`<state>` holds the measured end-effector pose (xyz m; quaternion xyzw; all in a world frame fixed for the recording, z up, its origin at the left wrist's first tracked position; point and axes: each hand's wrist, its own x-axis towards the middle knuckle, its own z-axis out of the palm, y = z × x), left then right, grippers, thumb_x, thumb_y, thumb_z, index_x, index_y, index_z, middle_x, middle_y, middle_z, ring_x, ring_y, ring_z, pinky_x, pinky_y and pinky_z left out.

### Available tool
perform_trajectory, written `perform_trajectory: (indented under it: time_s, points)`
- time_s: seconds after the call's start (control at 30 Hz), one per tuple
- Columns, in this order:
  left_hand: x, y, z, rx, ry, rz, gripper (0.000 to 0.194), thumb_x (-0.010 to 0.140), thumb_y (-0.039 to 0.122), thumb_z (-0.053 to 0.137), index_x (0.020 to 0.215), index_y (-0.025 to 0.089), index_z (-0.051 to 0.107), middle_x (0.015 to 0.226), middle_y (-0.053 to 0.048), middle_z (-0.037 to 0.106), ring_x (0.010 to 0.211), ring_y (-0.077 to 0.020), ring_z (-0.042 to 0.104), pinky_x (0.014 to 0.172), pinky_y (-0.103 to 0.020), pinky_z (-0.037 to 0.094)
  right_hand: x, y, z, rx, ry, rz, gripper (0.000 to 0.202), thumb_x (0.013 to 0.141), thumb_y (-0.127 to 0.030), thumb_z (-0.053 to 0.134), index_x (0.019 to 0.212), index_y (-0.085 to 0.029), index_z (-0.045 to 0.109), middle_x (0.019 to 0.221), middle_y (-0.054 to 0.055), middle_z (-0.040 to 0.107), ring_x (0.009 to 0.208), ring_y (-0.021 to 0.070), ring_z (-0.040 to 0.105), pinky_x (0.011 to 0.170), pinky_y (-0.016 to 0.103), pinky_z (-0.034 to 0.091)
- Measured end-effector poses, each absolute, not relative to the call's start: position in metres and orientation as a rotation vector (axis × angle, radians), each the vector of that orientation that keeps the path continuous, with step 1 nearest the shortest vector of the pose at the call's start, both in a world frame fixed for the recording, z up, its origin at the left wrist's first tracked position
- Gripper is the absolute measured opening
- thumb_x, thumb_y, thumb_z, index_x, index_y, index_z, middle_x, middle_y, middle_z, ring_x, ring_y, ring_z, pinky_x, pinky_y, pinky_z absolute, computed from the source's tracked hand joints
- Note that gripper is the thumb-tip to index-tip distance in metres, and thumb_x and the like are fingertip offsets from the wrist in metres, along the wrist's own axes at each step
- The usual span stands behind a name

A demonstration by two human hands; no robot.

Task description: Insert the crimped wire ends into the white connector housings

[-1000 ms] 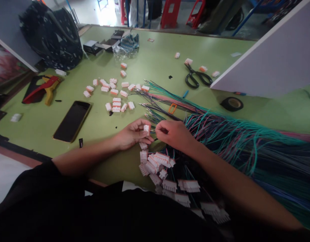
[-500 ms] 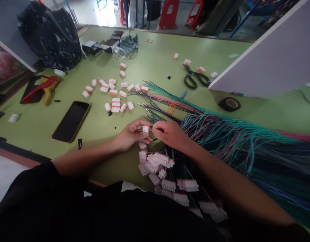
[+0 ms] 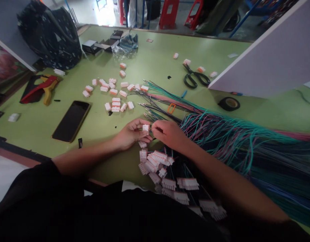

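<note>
My left hand [image 3: 133,134] pinches a small white and orange connector [image 3: 146,128] between thumb and fingers. Close beside it on the right, my right hand [image 3: 166,132] has its fingers pressed together at the connector's side; what they grip is too small to make out, perhaps a thin wire. Below both hands lies a pile of white connectors [image 3: 157,158] with wires attached. A large bundle of green, pink and black wires [image 3: 220,127] runs off to the right, its loose metal-tipped ends lying just beyond my hands.
Loose white and orange connectors [image 3: 116,105] lie scattered ahead on the green table [image 3: 155,57]. A phone [image 3: 71,121] and red-yellow tool [image 3: 45,90] are at left. Black scissors [image 3: 195,77], black tape [image 3: 229,104] and a pale panel [image 3: 268,53] stand at right. A dark bag [image 3: 50,37] is back left.
My right hand has shifted very slightly left, towards the connector. My left hand still holds the connector in nearly the same place.
</note>
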<state>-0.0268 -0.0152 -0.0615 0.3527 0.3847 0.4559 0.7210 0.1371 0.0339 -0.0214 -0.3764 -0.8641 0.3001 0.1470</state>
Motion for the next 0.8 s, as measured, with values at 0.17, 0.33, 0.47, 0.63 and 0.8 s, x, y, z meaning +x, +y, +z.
perform_trajectory:
  time_s: [0.17,0.33,0.47,0.63,0.8]
  points:
    - [-0.0271,-0.0133,-0.0627,0.752,0.852,1.012,0.032,0.067,0.018,0.072,0.091,0.015,0.052,0.070,0.002,0.064,0.063,-0.0108,0.065,0.060,-0.022,0.054,0.1369,0.0344,-0.0260,-1.049,-2.436,0.881,0.014,0.074,-0.016,0.043,0.061,-0.018,0.050,0.058,-0.001,0.052,0.056,0.0093,0.043,0.057,0.022,0.031]
    - [-0.0247,-0.0149,-0.0615,0.757,0.880,1.030,0.032,0.067,0.019,0.072,0.092,0.015,0.052,0.070,0.002,0.065,0.062,-0.0107,0.065,0.059,-0.022,0.054,0.1360,0.0344,-0.0254,-1.143,-2.450,0.842,0.016,0.074,-0.017,0.043,0.060,-0.017,0.051,0.058,0.000,0.053,0.056,0.0098,0.044,0.057,0.023,0.031]
    - [-0.0225,-0.0164,-0.0609,0.748,0.877,1.056,0.033,0.067,0.020,0.072,0.093,0.015,0.052,0.070,0.002,0.065,0.062,-0.0106,0.065,0.059,-0.022,0.053,0.1362,0.0376,-0.0250,-1.224,-2.442,0.924,0.017,0.073,-0.019,0.044,0.059,-0.017,0.054,0.057,-0.001,0.054,0.055,0.0101,0.044,0.055,0.023,0.029]
    - [-0.0209,-0.0168,-0.0608,0.734,0.891,1.070,0.029,0.069,0.016,0.068,0.091,0.015,0.051,0.069,0.004,0.064,0.061,-0.0096,0.065,0.058,-0.020,0.053,0.1374,0.0371,-0.0240,-1.244,-2.440,0.897,0.018,0.073,-0.017,0.042,0.058,-0.017,0.051,0.055,0.000,0.052,0.054,0.0104,0.044,0.054,0.023,0.029]
    - [-0.0201,-0.0173,-0.0595,0.754,0.900,1.071,0.029,0.069,0.017,0.069,0.092,0.016,0.051,0.068,0.004,0.063,0.060,-0.0093,0.064,0.057,-0.020,0.053,0.1358,0.0344,-0.0256,-1.254,-2.474,0.794,0.018,0.074,-0.015,0.041,0.058,-0.019,0.047,0.057,0.001,0.052,0.055,0.0110,0.043,0.055,0.023,0.029]
